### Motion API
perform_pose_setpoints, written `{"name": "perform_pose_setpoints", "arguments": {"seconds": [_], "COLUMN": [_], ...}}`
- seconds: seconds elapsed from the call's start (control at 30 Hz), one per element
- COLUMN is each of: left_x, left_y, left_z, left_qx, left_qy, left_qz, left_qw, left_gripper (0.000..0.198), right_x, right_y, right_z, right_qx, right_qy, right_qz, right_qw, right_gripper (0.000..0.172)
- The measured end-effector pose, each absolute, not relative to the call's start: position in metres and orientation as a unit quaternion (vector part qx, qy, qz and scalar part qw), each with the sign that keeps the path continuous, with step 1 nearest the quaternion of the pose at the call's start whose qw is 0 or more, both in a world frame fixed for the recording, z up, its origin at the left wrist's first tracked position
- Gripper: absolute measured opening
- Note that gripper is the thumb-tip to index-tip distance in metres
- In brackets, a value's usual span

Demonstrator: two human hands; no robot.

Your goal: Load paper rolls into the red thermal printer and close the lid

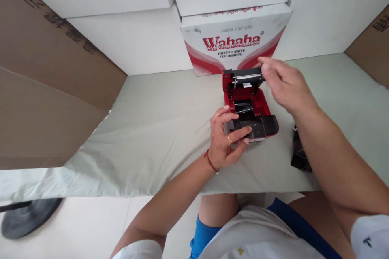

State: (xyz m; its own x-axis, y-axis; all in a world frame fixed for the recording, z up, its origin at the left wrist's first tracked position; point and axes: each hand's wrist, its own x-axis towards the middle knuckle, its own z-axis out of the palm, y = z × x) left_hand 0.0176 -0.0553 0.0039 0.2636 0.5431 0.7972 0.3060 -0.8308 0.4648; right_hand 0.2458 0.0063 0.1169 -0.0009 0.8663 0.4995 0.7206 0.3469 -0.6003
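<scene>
Under the spread left hand (223, 137), red device (259, 107), raised lid (247, 73) clamped in the right hand (287, 83)

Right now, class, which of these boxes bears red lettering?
The Wahaha carton, standing just behind the red device; the white boxes look unprinted, and the brown boxes bear dark print.

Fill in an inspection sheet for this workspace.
Surface: pale green cloth, wrinkled.
Things handled: red-and-black device, lid raised, dark shiny roll inside.
Clutter: black item right of the device, partly hidden by the right forearm.
Hands: left hand on the device's front part; right hand at the lid's right end.
Cables: nothing seen.
Surroundings: Wahaha carton and white boxes behind; brown cardboard either side; black round base on the floor.
</scene>
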Motion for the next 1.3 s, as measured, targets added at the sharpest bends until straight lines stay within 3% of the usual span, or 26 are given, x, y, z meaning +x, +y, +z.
{"name": "perform_pose_setpoints", "arguments": {"seconds": [0.27,0.4,0.5,0.67,0.93,1.07,1.2,1.3], "left_x": [0.016,0.013,0.010,0.010,0.013,0.010,0.009,0.008], "left_y": [-0.056,-0.051,-0.046,-0.042,-0.040,-0.032,-0.025,-0.022], "left_z": [0.004,0.003,0.002,0.004,0.004,0.003,-0.002,-0.007], "left_qx": [0.788,0.765,0.743,0.676,0.646,0.632,0.611,0.598], "left_qy": [0.280,0.250,0.250,0.299,0.346,0.304,0.267,0.287], "left_qz": [0.542,0.584,0.594,0.606,0.611,0.619,0.622,0.604], "left_qw": [0.086,0.101,0.181,0.293,0.301,0.355,0.410,0.442], "left_gripper": [0.029,0.051,0.061,0.049,0.042,0.038,0.054,0.077], "right_x": [0.256,0.259,0.257,0.259,0.256,0.256,0.254,0.252], "right_y": [-0.056,-0.067,-0.067,-0.068,-0.068,-0.073,-0.083,-0.087], "right_z": [0.081,0.053,0.043,0.045,0.049,0.051,0.050,0.048], "right_qx": [-0.490,-0.461,-0.445,-0.456,-0.457,-0.440,-0.367,-0.337], "right_qy": [-0.725,-0.731,-0.719,-0.718,-0.707,-0.719,-0.769,-0.783], "right_qz": [0.110,0.109,0.104,0.131,0.116,0.115,0.077,0.042], "right_qw": [0.471,0.492,0.523,0.509,0.528,0.525,0.518,0.522], "right_gripper": [0.041,0.038,0.037,0.040,0.039,0.036,0.034,0.032]}}
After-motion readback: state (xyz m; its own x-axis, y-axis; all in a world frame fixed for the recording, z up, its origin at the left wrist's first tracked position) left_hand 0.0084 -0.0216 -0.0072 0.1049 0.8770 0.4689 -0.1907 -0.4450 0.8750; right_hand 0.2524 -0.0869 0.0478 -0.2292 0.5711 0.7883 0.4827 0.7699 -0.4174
